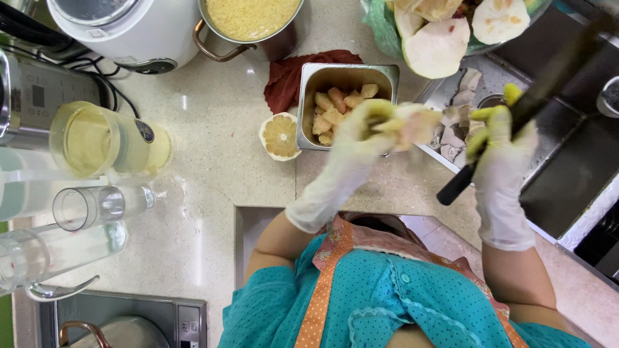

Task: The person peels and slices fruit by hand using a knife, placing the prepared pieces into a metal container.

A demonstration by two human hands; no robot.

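Note:
Both hands wear white gloves with yellow fingertips. My left hand (358, 138) holds a pale, blurred piece of peeled citrus fruit (419, 124) just right of a square steel container (320, 74) that has several peeled fruit pieces (335, 109) in it. My right hand (500, 154) grips the black handle of a knife (516, 116); its dark blade points up and to the right over the sink. The two hands are close together, and the fruit lies between them above the counter's edge.
A halved citrus fruit (280, 135) and a red cloth (290, 77) lie beside the container. Behind it are a pot of yellow food (251, 19), a white appliance (122, 26) and a bowl of thick peels (445, 32). Peel scraps (459, 119) lie by the sink (567, 167). Jugs (97, 138) stand left.

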